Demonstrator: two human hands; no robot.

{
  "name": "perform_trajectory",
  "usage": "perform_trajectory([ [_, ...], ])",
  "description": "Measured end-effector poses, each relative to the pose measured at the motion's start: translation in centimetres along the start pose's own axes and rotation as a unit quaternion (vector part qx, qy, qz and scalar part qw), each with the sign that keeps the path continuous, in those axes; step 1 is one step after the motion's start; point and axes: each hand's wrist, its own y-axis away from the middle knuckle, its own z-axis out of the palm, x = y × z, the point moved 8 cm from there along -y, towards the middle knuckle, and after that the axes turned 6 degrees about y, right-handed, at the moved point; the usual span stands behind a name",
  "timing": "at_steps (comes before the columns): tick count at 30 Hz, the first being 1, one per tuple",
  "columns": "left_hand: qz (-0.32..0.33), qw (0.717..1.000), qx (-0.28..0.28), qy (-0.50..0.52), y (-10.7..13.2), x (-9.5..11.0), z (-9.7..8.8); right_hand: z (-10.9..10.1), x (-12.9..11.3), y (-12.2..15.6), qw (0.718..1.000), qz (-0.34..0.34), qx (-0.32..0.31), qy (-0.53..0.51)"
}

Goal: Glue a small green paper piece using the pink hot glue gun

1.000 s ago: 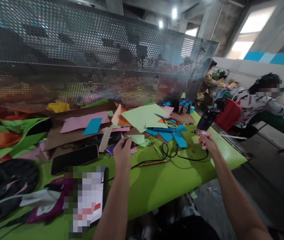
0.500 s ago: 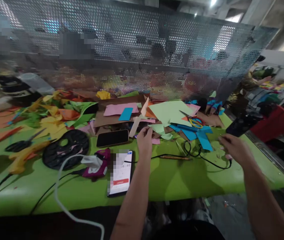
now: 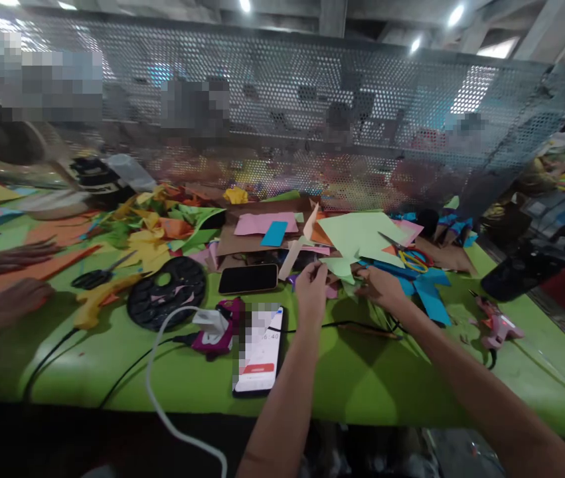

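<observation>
My left hand [image 3: 311, 292] pinches a small light green paper piece [image 3: 338, 267] between thumb and fingers, above the front of the paper pile. Close by on the right, my right hand [image 3: 384, 289] has its fingers bent together near that piece's edge. Whatever its fingertips hold is too small to tell. A pink glue gun [image 3: 497, 325] stands on the right part of the green table [image 3: 352, 382]. Behind my hands lie a large light green sheet [image 3: 362, 232], blue paper strips [image 3: 432, 297] and scissors [image 3: 414, 259].
A lit phone [image 3: 261, 358], a dark phone [image 3: 248, 279] and a purple tissue pack [image 3: 220, 332] lie left of my hands. Farther left are a black palette [image 3: 150, 302] and a yellow glue gun [image 3: 93, 302]. Another person's hands [image 3: 18, 302] rest at the left. Cables cross the table.
My right hand has moved left from beside the pink glue gun to the paper piece at my left hand. The view has shifted left, bringing another person's hands into sight.
</observation>
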Motion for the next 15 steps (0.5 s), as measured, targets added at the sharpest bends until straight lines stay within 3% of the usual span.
perform_trajectory([
  [4,-0.003,1.000,-0.012,0.003,0.1,-0.3,0.2,-0.2,-0.2,0.5,0.998,-0.009,0.029,-0.048],
  [9,0.011,0.999,-0.023,-0.032,0.1,-0.3,0.2,-3.2,3.0,0.4,0.980,0.017,0.110,-0.165],
  [12,0.007,0.998,-0.029,-0.054,0.4,0.1,0.4,-5.8,4.9,1.0,0.877,0.044,0.195,-0.437],
  [15,0.013,0.997,-0.033,-0.071,0.7,0.3,0.6,-5.8,3.5,1.6,0.790,0.058,0.164,-0.587],
])
